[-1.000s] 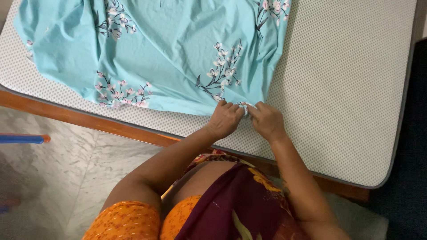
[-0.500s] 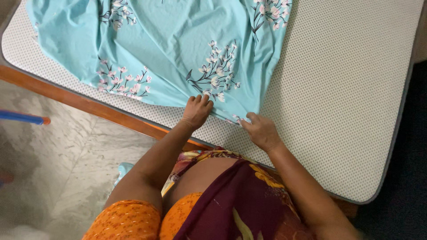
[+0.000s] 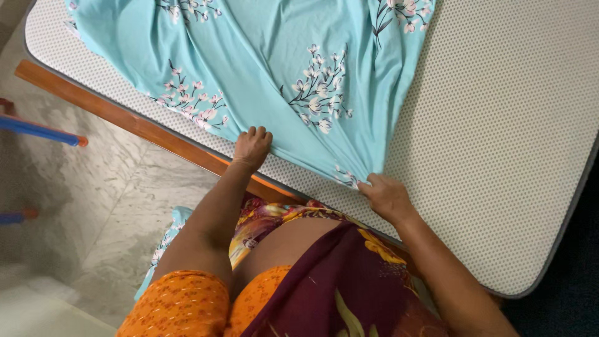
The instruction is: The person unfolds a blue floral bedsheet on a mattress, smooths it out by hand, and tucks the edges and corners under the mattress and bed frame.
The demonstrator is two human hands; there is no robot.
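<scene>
A light blue cloth (image 3: pixel 262 68) printed with white and pink flowers lies spread over a white dotted mattress (image 3: pixel 499 137). My left hand (image 3: pixel 251 147) rests on the cloth's near hem, fingers curled down onto it. My right hand (image 3: pixel 387 196) pinches the hem's pointed corner at the mattress's front edge. The cloth is pulled taut into folds between the two hands.
A wooden bed frame rail (image 3: pixel 125 122) runs under the mattress's near edge. Grey marble floor (image 3: pixel 81 206) lies to the left, with a blue rod with an orange tip (image 3: pixel 43 132) over it. A piece of the same blue floral cloth (image 3: pixel 165 240) hangs by my left arm.
My hands have moved apart along the hem: the left slid leftward, the right stayed at the corner. The cloth between them is now stretched.
</scene>
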